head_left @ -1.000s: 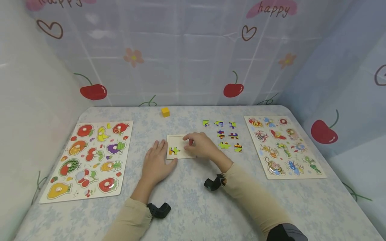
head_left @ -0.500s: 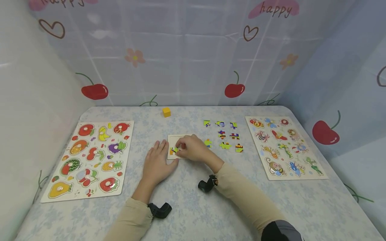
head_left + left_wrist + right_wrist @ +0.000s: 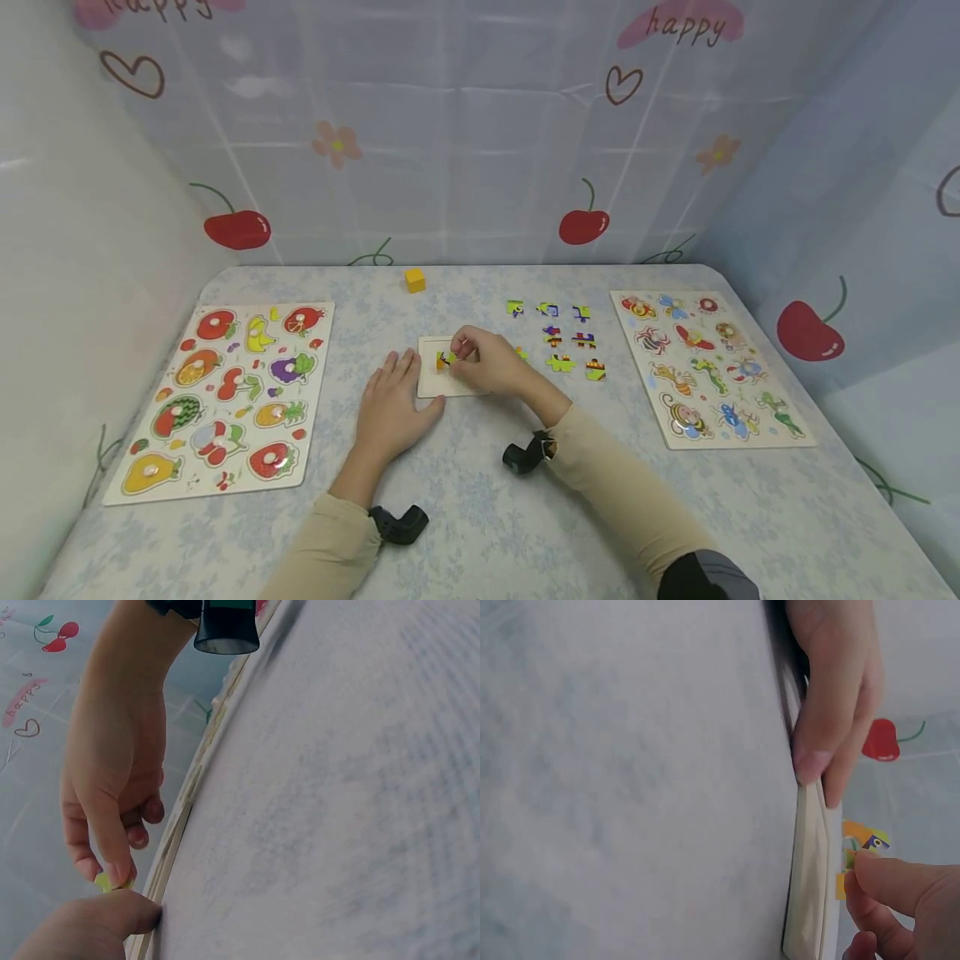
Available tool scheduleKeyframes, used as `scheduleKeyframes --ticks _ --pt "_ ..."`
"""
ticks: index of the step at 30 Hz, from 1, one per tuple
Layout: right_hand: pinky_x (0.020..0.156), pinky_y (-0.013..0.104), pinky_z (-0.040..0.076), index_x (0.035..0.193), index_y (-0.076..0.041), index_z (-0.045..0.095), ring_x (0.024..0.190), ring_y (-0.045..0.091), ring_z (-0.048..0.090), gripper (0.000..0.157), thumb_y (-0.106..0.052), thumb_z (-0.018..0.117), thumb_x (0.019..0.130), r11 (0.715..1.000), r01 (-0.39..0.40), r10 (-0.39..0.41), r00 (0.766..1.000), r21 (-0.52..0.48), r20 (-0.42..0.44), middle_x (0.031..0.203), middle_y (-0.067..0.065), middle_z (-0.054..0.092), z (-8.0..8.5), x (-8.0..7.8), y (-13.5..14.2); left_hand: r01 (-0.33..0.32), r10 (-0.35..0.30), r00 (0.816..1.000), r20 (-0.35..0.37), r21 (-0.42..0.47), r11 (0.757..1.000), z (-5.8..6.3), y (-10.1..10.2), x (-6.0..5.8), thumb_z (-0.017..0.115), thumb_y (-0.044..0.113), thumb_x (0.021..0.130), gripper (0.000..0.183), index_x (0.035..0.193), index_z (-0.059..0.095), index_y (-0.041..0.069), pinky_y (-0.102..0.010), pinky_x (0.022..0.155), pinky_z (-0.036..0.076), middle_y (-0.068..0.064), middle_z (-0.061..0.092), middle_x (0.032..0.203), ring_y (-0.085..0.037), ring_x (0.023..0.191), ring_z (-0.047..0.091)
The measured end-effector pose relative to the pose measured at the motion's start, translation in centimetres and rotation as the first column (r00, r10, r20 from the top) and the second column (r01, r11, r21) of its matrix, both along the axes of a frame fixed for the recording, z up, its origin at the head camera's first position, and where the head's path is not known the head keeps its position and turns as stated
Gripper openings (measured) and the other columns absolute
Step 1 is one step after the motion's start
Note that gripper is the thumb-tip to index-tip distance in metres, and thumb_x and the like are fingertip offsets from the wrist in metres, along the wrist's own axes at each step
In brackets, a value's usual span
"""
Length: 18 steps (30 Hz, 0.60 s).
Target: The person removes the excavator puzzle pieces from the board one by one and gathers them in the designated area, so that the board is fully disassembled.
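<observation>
My right hand is over the small wooden puzzle tray at mid-table, thumb and forefinger pinching an orange and green jigsaw puzzle piece. In the right wrist view, this jigsaw puzzle piece stands on edge above the tray's rim, partly covered by the fingertips. My left hand lies flat at the tray's left side. Its fingers are straight, and the thumb touches the near-left corner.
Several loose jigsaw pieces lie in rows right of the tray, one partly behind my right hand. A fruit puzzle board is at left, an insect puzzle board at right. Behind the tray sits a yellow cube.
My right hand reached left to the jigsaw puzzle piece in the tray's near-left corner, pinched it and raised it, then drew slightly back right. My left hand stays in place.
</observation>
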State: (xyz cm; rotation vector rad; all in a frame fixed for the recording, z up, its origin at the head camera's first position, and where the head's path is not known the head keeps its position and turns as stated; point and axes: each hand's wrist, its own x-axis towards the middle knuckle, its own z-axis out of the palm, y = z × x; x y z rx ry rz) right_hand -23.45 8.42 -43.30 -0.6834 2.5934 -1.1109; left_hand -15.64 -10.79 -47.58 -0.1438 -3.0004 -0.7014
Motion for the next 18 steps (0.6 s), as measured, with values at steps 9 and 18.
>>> scheduleKeyframes --ticks 9,18 --pt "0.062 0.029 0.047 0.107 -0.017 0.06 0.077 0.02 0.058 0.018 -0.023 0.069 0.094 0.976 0.212 -0.213 0.977 0.058 0.006 0.1 0.004 0.066 0.9 -1.9 5.0 0.0 0.0 1.0 -0.016 0.004 1.0 0.0 0.0 0.1 0.056 0.055 0.09 0.084 0.155 0.033 0.006 -0.054 0.124 0.017 -0.01 0.031 0.163 -0.032 0.154 0.017" --pt "0.064 0.029 0.048 0.108 -0.016 0.06 0.085 0.021 0.059 0.018 -0.024 0.069 0.094 0.926 0.349 -0.352 0.936 0.144 -0.007 0.103 0.006 0.066 0.2 -3.3 7.7 0.007 -0.007 1.0 -0.016 0.006 1.0 0.0 0.1 0.2 0.055 0.055 0.09 0.085 0.156 0.031 0.007 -0.053 0.124 0.016 -0.009 0.029 0.163 -0.032 0.155 0.016"
